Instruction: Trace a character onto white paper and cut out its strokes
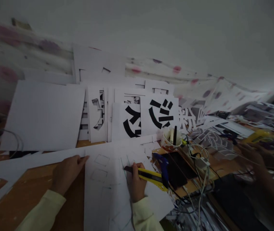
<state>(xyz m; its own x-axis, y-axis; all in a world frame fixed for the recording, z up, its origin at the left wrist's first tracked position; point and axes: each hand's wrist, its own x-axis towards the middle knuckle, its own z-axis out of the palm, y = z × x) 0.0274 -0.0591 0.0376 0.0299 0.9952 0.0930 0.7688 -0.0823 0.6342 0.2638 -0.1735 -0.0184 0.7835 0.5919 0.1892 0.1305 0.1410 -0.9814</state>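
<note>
My right hand (138, 184) is wrapped round a yellow utility knife (151, 177), its dark blade end pointing left over a white foam-like sheet (117, 205). Several angular outlines drawn in dark line show on that sheet, and the blade end is beside one of them. My left hand (66, 173) is closed at the sheet's left edge, thumb and fingers on the border there; its fingertips are partly hidden. Behind the hands, white panels with black character strokes (159, 115) stand upright.
A paper cup (172, 141) with pens, a blue glue gun (162, 166), dark phone-like slabs (180, 166) and tangled cables (200, 179) lie to the right. A blank white panel (42, 115) leans at the left. Another person's arm (259, 166) is at far right.
</note>
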